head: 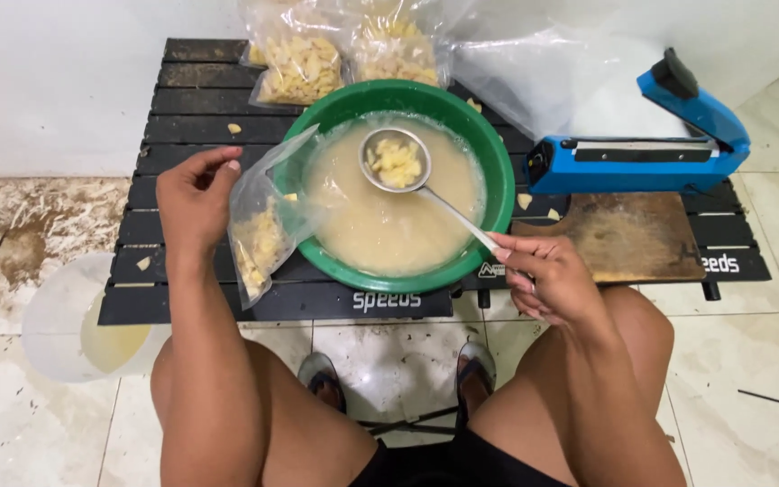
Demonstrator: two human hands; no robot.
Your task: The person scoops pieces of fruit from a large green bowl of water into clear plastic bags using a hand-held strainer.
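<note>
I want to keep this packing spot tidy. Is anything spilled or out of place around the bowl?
Yes. A few pale food pieces lie loose on the black slatted table, more beside the blue heat sealer near the green bowl. The floor tiles at left look stained and crumb-strewn.

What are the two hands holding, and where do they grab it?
Left hand pinches the clear plastic bag at its open top edge. Right hand grips the metal ladle by its handle's end.

Colours on the slatted table

Green basin (496, 171), cloudy beige liquid (380, 225), pale yellow chunks in a silver ladle (396, 164); blue sealer (642, 153); black table (191, 99).
</note>
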